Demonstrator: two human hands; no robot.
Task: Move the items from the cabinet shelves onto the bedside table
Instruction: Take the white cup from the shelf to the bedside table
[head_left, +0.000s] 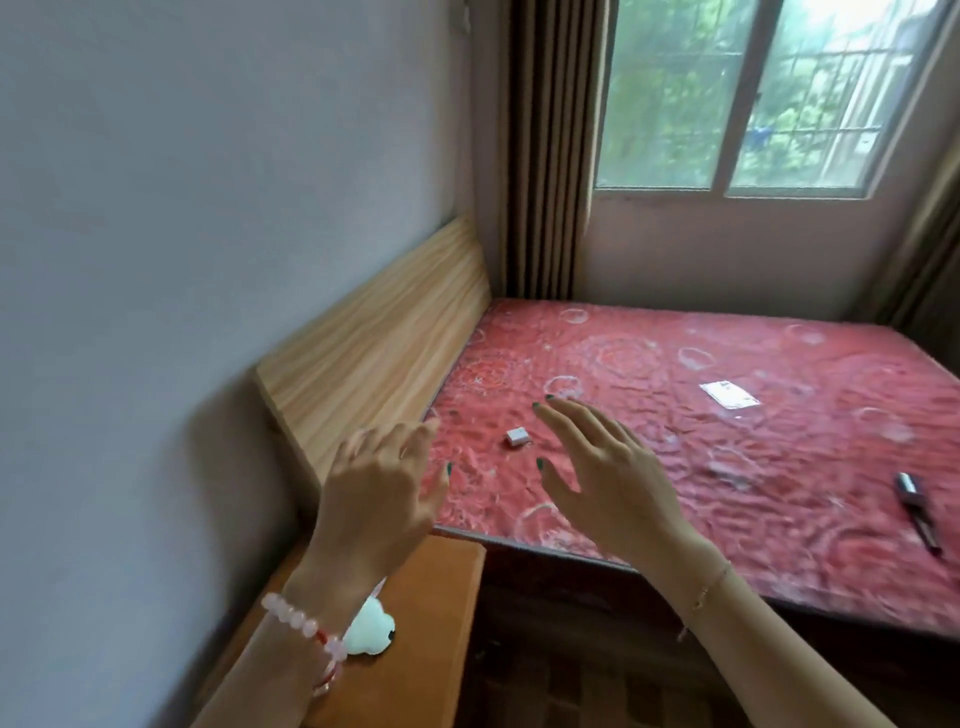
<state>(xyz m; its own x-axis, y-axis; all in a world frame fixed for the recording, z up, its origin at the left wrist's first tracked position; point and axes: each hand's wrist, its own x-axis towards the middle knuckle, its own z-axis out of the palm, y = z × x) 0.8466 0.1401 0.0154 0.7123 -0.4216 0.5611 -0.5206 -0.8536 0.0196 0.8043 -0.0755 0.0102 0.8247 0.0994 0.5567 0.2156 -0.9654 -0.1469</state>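
Note:
The orange-brown bedside table (431, 623) stands at the lower left, beside the bed. On it lies a small white cloud-shaped object (370, 630), partly hidden by my left wrist. My left hand (382, 486) hovers above the table's far edge, fingers spread, holding nothing. My right hand (602, 473) is raised over the near corner of the bed, also open and empty. No cabinet is in view.
A red patterned mattress (701, 415) fills the right. On it lie a small white box (517, 435), a clear flat packet (729, 394) and a dark tool (918, 512). A wooden headboard (374, 343) lines the left wall. Curtains and a window are behind.

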